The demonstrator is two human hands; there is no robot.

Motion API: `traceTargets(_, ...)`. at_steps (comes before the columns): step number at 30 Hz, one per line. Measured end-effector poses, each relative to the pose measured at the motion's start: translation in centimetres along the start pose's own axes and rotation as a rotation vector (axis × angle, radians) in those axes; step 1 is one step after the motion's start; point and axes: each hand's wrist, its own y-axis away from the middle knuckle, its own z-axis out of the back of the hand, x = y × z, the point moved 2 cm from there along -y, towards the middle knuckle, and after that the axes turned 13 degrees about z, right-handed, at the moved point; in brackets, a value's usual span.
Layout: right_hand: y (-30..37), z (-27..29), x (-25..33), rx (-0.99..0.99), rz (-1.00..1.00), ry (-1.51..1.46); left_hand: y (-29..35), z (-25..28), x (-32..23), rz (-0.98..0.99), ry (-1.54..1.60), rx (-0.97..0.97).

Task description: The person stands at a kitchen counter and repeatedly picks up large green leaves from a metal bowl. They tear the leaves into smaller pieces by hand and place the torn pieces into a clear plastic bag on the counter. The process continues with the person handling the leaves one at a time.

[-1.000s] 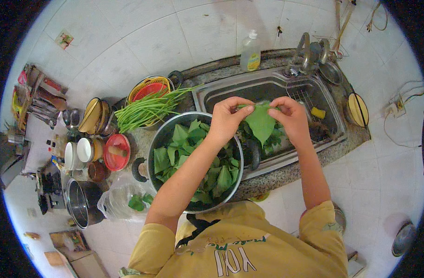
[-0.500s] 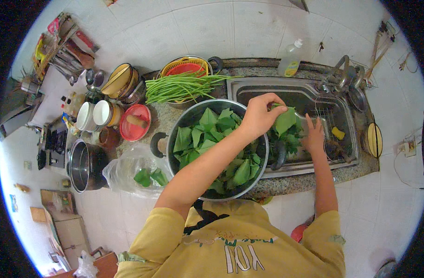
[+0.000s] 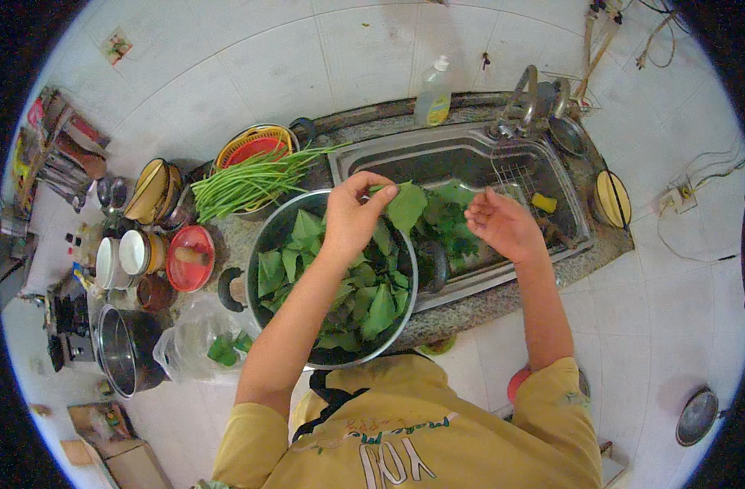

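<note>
My left hand (image 3: 358, 213) is pinching a large green leaf (image 3: 406, 209) between thumb and fingers, above the right rim of a big metal pot (image 3: 412, 301). Many green leaves (image 3: 380, 310) heap up inside that pot, beneath my left forearm. Over the sink (image 3: 580, 208), my right hand (image 3: 509, 226) is raised with its fingers loosely bent; nothing shows in it. More leafy greens (image 3: 450, 218) lie in the sink between my two hands, partly hidden by the held leaf and the pot's handle.
Long green stalks (image 3: 254, 181) rest across a basin at the back left. A clear plastic bag (image 3: 189, 346) with a few leaves adjoins the pot. A soap bottle (image 3: 433, 96) stands behind the sink, near the faucet (image 3: 519, 102). A yellow sponge (image 3: 543, 202) sits on the sink's right side.
My right hand has lifted from the sink greens, its spread fingers now bent and drawn together. My left hand still holds the leaf. The whole view has turned and shifted right.
</note>
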Motion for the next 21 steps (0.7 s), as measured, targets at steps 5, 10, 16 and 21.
traceTargets(5,1.1,-2.2,0.2,0.04,-0.023,-0.091,0.4,-0.2,0.3,0.056,0.086,0.026)
traceTargets(10,1.0,-2.6,-0.1,0.235,-0.075,-0.206,0.6,-0.1,0.3,0.009,0.072,0.023)
traceTargets(16,-1.0,2.2,-1.8,-0.12,-0.026,0.715,1.4,0.5,-0.2,0.061,0.087,0.047)
traceTargets(21,-4.7,13.5,-4.7,-0.035,-0.236,1.506,1.5,0.5,-0.4,0.044,-0.005,0.016)
